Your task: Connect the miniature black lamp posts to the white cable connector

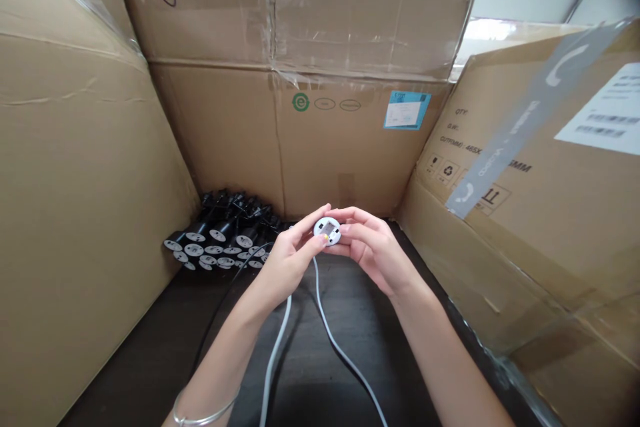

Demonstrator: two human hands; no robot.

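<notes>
Between my two hands is a small round white disc (327,230) with dark square openings and a greyish window in its face. My left hand (295,250) grips its left side, the thumb lying on the face beside a small yellow spot. From the right, the fingers of my right hand (367,243) close on the disc's edge. Whatever lies behind the disc is hidden by my fingers. A thin grey cable (325,317) runs down from just below my hands, and a thicker grey cable (278,347) passes beneath my left wrist.
Left of my hands lies a pile of black cylindrical parts (225,230) with white round ends. Cardboard boxes stand on the left (75,167), at the back (340,160) and on the right (505,233). A black cable (215,317) crosses the dark table (150,347).
</notes>
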